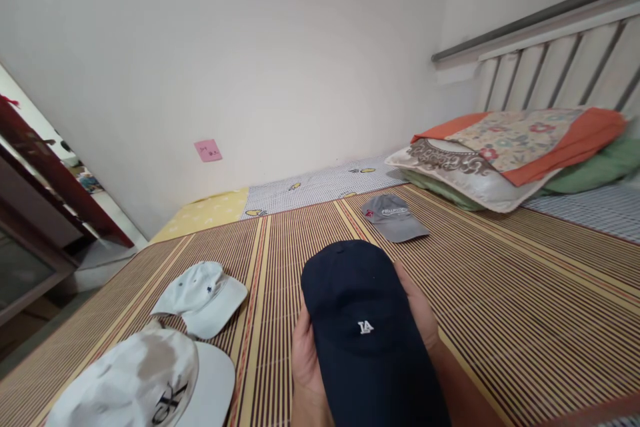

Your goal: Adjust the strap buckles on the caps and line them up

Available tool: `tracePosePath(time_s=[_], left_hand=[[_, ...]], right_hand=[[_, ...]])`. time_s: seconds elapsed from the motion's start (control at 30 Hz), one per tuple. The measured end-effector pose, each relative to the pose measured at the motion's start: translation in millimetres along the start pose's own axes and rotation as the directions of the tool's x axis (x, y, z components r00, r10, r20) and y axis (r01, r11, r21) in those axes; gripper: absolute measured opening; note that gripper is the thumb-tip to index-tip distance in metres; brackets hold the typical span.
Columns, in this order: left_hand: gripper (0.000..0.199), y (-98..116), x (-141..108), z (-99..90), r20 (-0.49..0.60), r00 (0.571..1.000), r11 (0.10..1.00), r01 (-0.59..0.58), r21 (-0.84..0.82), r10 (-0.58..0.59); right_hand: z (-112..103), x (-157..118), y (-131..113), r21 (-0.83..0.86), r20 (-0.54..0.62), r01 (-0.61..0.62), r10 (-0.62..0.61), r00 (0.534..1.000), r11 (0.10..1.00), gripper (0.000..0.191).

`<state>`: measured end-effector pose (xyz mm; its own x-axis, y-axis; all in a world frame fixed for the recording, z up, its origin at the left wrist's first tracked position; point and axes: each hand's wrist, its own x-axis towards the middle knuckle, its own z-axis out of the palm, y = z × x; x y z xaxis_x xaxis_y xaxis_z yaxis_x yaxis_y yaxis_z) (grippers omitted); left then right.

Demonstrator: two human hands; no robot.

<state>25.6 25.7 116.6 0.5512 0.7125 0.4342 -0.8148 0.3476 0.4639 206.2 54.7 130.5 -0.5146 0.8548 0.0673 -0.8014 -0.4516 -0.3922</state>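
A dark navy cap (363, 307) with small white letters is held up over the striped mat, its brim toward the camera. My left hand (306, 353) grips its left side and my right hand (420, 310) its right side; the cap hides part of the fingers of both. Beyond it a grey cap (394, 217) lies on the mat. To the left rests a pale cap (203, 297) with a small dark emblem. Nearer, at the lower left, is a white cap (145, 373) with a brownish patch and black letters.
The striped mat (480, 287) covers the bed. At the back right, pillows (520, 147) lie piled by a white radiator (565, 63) under a grey pipe (535, 17). A pink note (208, 150) is on the wall. A dark red door (60, 173) stands at the left.
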Motion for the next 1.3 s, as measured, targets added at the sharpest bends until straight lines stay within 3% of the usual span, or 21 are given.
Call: tracePosePath(time_s=[0.23, 0.47, 0.73, 0.87, 1.1, 1.3], left_hand=[[0.065, -1.5, 9.4, 14.1, 0.016, 1.000, 0.999, 0.005, 0.040, -0.006], [0.068, 1.8, 3.1, 4.4, -0.006, 1.000, 1.000, -0.013, 0.014, 0.013], [0.071, -0.3, -3.3, 1.0, -0.046, 0.999, 1.000, -0.025, 0.010, 0.026], [0.069, -1.6, -2.8, 1.8, -0.068, 0.993, 0.995, -0.097, 0.011, 0.097], [0.072, -2.7, -12.1, -8.7, -0.147, 0.981, 0.989, -0.115, 0.090, 0.127], [0.073, -2.4, -8.9, -3.1, -0.144, 0.986, 0.996, -0.075, 0.044, 0.080]], right_hand=[[-2.1, 1.5, 3.8, 0.040, 0.010, -0.049, 0.049, 0.999, 0.998, 0.063], [11.6, 0.3, 5.1, 0.059, -0.013, -0.058, 0.059, 0.998, 0.997, 0.076], [6.8, 2.9, 9.4, 0.024, 0.004, -0.046, 0.046, 0.999, 0.999, 0.061], [3.7, 2.7, 12.2, 0.012, 0.025, -0.027, 0.027, 0.999, 1.000, 0.060], [7.4, -0.4, 6.8, -0.060, 0.053, -0.057, 0.061, 0.997, 0.997, 0.057], [10.0, -2.3, 0.4, 0.002, -0.005, -0.044, 0.044, 0.999, 0.999, 0.059]])
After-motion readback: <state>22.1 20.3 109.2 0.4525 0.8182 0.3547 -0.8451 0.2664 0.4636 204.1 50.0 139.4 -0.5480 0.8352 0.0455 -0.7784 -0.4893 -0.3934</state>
